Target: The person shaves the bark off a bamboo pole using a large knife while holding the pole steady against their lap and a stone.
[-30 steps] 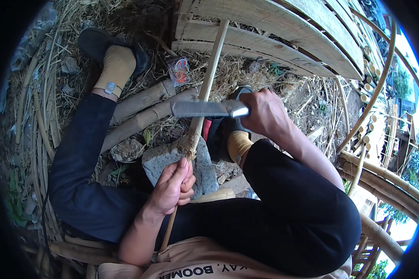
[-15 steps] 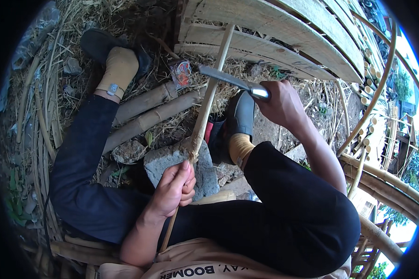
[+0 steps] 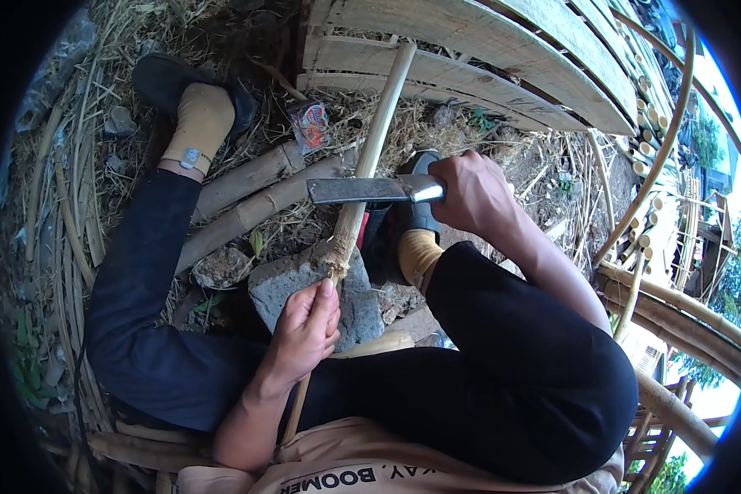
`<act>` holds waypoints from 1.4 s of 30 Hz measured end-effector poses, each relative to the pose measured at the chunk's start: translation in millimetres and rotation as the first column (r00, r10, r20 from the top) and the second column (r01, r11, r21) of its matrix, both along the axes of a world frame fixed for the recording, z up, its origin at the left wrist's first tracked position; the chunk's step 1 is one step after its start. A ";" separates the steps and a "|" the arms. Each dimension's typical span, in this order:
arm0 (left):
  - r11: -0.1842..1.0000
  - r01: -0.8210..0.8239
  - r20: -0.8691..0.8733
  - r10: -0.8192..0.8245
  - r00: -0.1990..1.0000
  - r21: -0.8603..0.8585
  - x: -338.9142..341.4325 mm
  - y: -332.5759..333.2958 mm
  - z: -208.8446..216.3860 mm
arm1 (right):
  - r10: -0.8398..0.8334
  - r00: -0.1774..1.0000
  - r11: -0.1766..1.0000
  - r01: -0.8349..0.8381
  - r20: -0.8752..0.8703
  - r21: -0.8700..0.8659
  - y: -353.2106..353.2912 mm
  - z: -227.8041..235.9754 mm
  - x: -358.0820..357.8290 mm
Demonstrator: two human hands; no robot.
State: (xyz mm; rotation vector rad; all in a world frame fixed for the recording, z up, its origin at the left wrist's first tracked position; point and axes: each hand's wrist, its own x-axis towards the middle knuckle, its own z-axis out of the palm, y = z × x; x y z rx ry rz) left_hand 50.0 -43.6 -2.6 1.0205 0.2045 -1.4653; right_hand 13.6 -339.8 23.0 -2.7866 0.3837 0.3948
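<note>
Your left hand [image 3: 305,329] grips the stick [image 3: 369,156] on the stone [image 3: 284,284]; your right hand [image 3: 469,193] clenches the knife [image 3: 362,190] above straw-littered ground [image 3: 436,123].

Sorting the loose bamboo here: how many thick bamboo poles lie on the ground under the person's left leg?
2. The upper pole and the lower pole lie side by side, slanting from the left leg toward the blade. More may hide under the straw.
</note>
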 end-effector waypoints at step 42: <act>0.981 0.049 0.620 -0.156 0.769 0.186 -9.5 1.6 -12.2 | -0.015 0.996 0.995 0.023 0.083 -0.097 -4.0 -12.2 -14.5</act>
